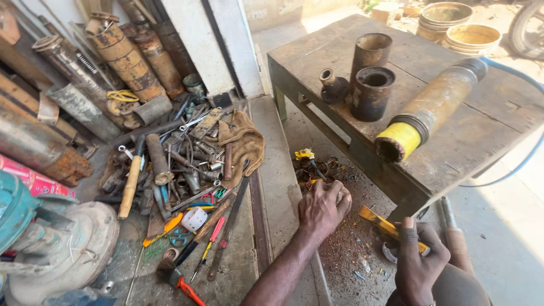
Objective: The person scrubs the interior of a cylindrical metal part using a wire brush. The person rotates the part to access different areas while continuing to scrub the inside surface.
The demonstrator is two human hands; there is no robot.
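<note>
Two hands of mine are down near the floor in front of the low wooden surface (487, 122). My left hand (324, 207) is curled into a loose fist, knuckles up, resting on the edge of the concrete step (280, 170) beside a small tangle of wire scraps (313, 167); the fingers fold under, so I cannot tell whether anything sits inside them. My right hand (418, 260) is closed around a yellow-handled tool (385, 225), with the thumb laid along the top; the handle slants up and to the left out of my grip, over floor littered with rusty filings.

On the surface above stands a rusty cylinder (370, 52) with a shorter dark sleeve (372, 92) just in front of it and a small dark fitting (332, 86) beside them. A long brown pipe with a yellow end cap (430, 110) lies tilted across the surface, the yellow end hanging past its front edge. A blue hose (524, 73) runs off its far end.

To my left, a heap of hand tools covers the floor: a wooden-handled hammer (131, 178), screwdrivers (208, 241), spanners and a brown rag (243, 144). Rusted pipes (127, 54) lean against the wall behind.
</note>
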